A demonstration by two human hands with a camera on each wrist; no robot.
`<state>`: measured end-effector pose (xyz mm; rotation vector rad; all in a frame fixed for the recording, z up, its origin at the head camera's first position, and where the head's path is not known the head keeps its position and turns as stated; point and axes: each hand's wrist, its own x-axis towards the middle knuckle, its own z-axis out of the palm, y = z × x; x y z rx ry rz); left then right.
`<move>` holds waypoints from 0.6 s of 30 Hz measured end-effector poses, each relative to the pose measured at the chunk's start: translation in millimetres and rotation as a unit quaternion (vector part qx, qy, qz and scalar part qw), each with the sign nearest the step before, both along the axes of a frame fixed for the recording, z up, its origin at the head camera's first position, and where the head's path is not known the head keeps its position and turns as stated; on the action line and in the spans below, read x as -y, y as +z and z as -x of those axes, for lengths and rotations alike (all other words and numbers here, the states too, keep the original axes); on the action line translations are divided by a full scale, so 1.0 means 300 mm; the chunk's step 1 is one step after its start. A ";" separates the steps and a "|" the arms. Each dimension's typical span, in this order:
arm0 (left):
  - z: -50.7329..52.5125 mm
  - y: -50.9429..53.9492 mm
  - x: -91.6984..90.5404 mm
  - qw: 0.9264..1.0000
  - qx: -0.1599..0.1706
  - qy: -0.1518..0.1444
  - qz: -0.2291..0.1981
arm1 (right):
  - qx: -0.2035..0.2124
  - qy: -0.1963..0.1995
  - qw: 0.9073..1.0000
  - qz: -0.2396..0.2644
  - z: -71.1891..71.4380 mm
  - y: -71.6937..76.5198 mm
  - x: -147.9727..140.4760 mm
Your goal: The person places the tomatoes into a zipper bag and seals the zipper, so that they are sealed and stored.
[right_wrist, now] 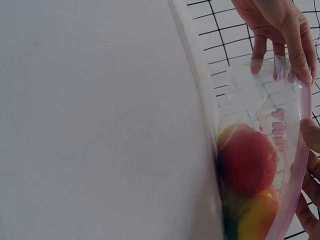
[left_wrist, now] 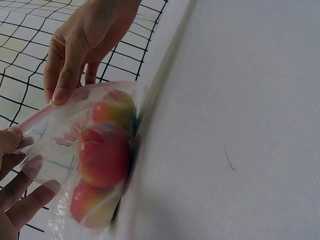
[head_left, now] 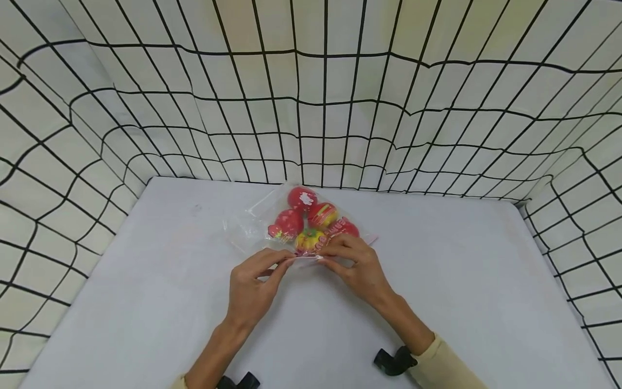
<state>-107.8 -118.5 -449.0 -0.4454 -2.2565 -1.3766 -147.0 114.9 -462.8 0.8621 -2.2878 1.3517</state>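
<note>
A clear zip bag [head_left: 252,219] with printed red marks lies on the table, its pink-edged opening turned towards me. Inside it are several round red fruits [head_left: 302,198] and a yellow-and-red one [head_left: 309,241] with a green top. My left hand [head_left: 255,283] pinches the bag's opening edge between thumb and fingers on the left. On the right, the thumb and fingers of my right hand [head_left: 357,267] pinch the same edge, beside a small white piece. In the left wrist view the pink zip strip [left_wrist: 35,117] stretches from hand to hand, raised above the fruits.
A white table [head_left: 160,302] lies under the bag. Black netting [head_left: 325,100] rises behind it and along both sides. Black wrist-worn devices [head_left: 394,361] sit near the cuffs of the pale sleeves [head_left: 449,364].
</note>
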 end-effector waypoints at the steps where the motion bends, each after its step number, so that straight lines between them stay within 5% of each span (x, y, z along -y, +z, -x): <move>1: -0.001 0.001 -0.001 1.000 0.003 0.001 0.002 | -0.001 0.000 1.000 0.001 0.001 -0.003 -0.002; 18: -0.003 0.000 -0.006 1.000 0.004 0.019 -0.003 | 0.015 -0.013 1.000 0.007 0.004 -0.015 -0.028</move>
